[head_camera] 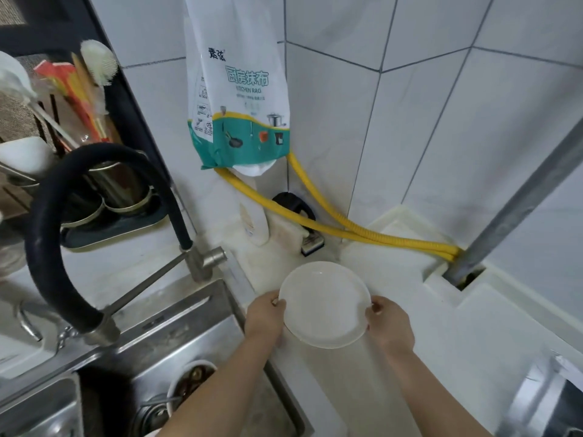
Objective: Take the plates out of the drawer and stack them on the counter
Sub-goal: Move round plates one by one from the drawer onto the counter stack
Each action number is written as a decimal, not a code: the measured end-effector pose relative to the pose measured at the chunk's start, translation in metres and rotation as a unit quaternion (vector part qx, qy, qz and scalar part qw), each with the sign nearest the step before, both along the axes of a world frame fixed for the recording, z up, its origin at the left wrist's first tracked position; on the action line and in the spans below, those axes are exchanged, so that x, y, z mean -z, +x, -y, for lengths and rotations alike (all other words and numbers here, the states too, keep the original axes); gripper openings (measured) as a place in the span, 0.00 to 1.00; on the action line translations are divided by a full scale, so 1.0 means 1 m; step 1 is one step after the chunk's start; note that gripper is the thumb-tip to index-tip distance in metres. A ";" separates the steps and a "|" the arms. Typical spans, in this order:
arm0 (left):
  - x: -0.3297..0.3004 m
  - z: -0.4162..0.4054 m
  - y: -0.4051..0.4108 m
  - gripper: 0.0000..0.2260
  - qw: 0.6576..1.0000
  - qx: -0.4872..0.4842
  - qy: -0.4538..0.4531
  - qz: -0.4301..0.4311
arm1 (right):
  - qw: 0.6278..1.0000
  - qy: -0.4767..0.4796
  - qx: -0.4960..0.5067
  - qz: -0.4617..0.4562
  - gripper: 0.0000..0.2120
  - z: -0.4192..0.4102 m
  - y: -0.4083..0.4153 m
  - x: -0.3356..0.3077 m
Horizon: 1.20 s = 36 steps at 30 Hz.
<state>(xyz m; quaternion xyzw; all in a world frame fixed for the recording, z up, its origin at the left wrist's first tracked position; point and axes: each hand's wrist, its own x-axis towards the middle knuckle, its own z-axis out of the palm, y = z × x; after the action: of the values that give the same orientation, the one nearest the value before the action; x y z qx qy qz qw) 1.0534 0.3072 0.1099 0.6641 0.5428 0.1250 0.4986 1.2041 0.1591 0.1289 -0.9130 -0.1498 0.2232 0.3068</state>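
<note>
A round white plate (325,302) is over the white counter (394,357), just right of the sink. My left hand (264,316) grips its left rim and my right hand (389,323) grips its right rim. A second rim edge shows under the plate's near side, so there may be two plates stacked; I cannot tell whether they rest on the counter. The drawer is out of view.
A steel sink (176,357) with a dirty bowl (189,381) lies to the left, under a black hose faucet (63,234). Yellow gas hoses (315,220) run along the back wall. A kitchen rag bag (236,89) hangs above. A metal pipe (511,209) rises at right.
</note>
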 end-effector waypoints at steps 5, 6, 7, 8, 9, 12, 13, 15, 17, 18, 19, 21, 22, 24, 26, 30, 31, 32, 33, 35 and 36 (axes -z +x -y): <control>0.002 -0.005 0.003 0.10 0.999 0.012 0.020 -0.027 | 1.000 -0.004 0.014 -0.010 0.08 -0.003 0.003 0.005; 0.003 -0.005 0.004 0.10 0.999 0.012 0.020 -0.027 | 1.000 -0.003 0.012 -0.009 0.08 -0.003 0.003 0.005; 0.004 -0.006 0.004 0.10 0.999 0.012 0.021 -0.026 | 1.000 -0.001 0.010 -0.009 0.08 -0.003 0.004 0.006; 0.005 -0.006 0.005 0.11 0.999 0.013 0.023 -0.026 | 1.000 0.002 0.009 -0.009 0.08 -0.004 0.004 0.006; 0.006 -0.007 0.005 0.11 0.999 0.015 0.025 -0.026 | 1.000 0.005 0.008 -0.008 0.08 -0.004 0.004 0.007; 0.010 -0.009 0.007 0.11 0.999 0.020 0.032 -0.023 | 1.000 0.013 0.005 0.000 0.08 -0.005 0.005 0.007; 0.012 -0.008 0.007 0.12 0.999 0.019 0.033 -0.019 | 1.000 0.014 0.004 0.004 0.08 -0.005 0.006 0.007; 0.014 -0.007 0.007 0.12 1.000 0.007 0.025 -0.005 | 1.000 0.013 0.001 0.008 0.08 -0.004 0.006 0.008; 0.016 -0.006 0.005 0.13 1.000 -0.002 0.010 0.005 | 1.000 0.007 -0.004 0.009 0.08 -0.003 0.006 0.009; 0.016 -0.005 0.004 0.13 1.000 0.001 0.004 0.006 | 1.000 0.003 -0.007 0.008 0.08 -0.002 0.006 0.010; 0.015 -0.004 0.003 0.13 1.000 0.008 -0.001 0.005 | 1.000 -0.001 -0.010 0.006 0.09 -0.001 0.004 0.010; 0.013 -0.002 -0.002 0.13 1.000 0.025 -0.004 0.004 | 1.000 -0.006 -0.017 0.002 0.11 0.000 0.000 0.009; 0.012 0.000 -0.006 0.13 0.999 0.036 -0.001 -0.005 | 1.000 -0.007 -0.021 0.000 0.12 0.002 -0.003 0.009; 0.010 0.005 -0.017 0.14 0.995 0.077 0.023 -0.052 | 1.000 -0.009 -0.027 -0.004 0.14 0.006 -0.013 0.006; 0.009 0.012 -0.034 0.15 0.983 0.129 0.064 -0.117 | 0.999 -0.014 -0.039 -0.002 0.15 0.014 -0.025 0.003; 0.008 0.030 -0.075 0.15 0.942 0.220 0.124 -0.220 | 0.994 -0.060 -0.092 0.025 0.14 0.033 -0.060 -0.001; 0.007 0.036 -0.086 0.15 0.935 0.235 0.137 -0.227 | 0.991 -0.076 -0.109 0.036 0.14 0.037 -0.071 -0.002; 0.007 0.042 -0.097 0.15 0.931 0.243 0.148 -0.228 | 0.987 -0.089 -0.123 0.048 0.14 0.041 -0.082 -0.002; 0.006 0.048 -0.108 0.15 0.931 0.245 0.154 -0.222 | 0.984 -0.100 -0.136 0.059 0.16 0.044 -0.094 -0.003; 0.005 0.061 -0.132 0.16 0.936 0.243 0.144 -0.208 | 0.978 -0.113 -0.161 0.074 0.18 0.053 -0.117 -0.003; 0.004 0.066 -0.144 0.16 0.937 0.245 0.138 -0.206 | 0.975 -0.115 -0.174 0.078 0.20 0.057 -0.129 -0.003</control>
<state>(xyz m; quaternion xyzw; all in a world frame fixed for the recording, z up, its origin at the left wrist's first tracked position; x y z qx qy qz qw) 0.9096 0.2408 0.1057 0.8499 0.4313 -0.0669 0.2952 1.0752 0.1020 0.1320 -0.9167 -0.3031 0.2169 0.1439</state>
